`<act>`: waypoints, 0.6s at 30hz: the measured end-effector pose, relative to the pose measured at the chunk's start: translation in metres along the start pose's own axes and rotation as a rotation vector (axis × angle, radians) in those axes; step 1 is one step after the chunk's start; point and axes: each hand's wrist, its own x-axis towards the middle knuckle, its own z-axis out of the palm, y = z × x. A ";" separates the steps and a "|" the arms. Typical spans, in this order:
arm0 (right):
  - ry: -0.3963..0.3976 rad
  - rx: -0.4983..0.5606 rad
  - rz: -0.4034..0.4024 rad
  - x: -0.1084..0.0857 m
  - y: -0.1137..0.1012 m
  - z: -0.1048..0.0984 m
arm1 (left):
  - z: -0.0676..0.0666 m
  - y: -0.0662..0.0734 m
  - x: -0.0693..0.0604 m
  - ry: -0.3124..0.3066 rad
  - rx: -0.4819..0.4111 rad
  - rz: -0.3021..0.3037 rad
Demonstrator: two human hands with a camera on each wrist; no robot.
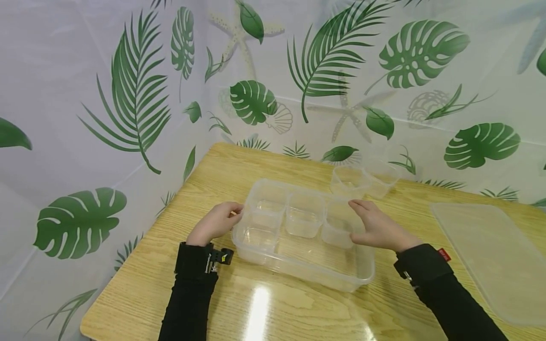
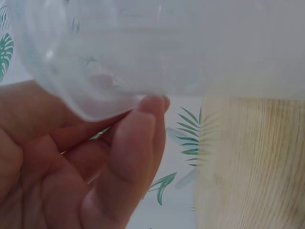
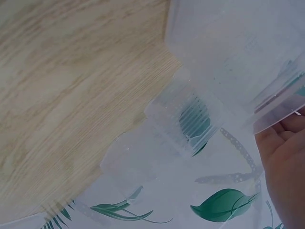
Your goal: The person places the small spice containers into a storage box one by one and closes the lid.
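Clear box [image 1: 298, 270] sits at mid-table, its long side toward the person; both hands are on or at its short ends.

Left hand [image 1: 216, 223]: at the left end. Left wrist view shows thumb and fingertips drawn close together at the edge; grip narrow, holding the box.

Right hand [image 1: 381, 228]: at the right end, back of hand up, thumb and fingers wide apart in the head view. Cannot tell whether they clamp the box wall or only touch it; right wrist view cuts off most of the hand.

Box contents: middle cup [image 1: 304, 217] and right cup [image 1: 338, 232], side by side along the far wall. Left portion divided into two sections, one behind the other; cannot tell if these are separate cups.

Behind the box, near the far table edge: two rear cups [image 1: 350, 182], adjacent. Lid [image 1: 490, 260] lies flat, well right of the box. Table [image 1: 141, 293] is wood-grained. Sheet [image 1: 332, 57] with green leaf prints hangs behind. Sleeves [image 1: 189, 289]: black.
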 end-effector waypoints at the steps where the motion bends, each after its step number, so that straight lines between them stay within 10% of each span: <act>1: -0.003 0.003 0.005 0.000 0.000 0.000 | 0.000 0.000 0.000 -0.001 0.000 -0.002; 18: -0.014 -0.003 0.013 0.001 0.002 0.001 | 0.001 0.001 0.000 0.000 -0.011 -0.012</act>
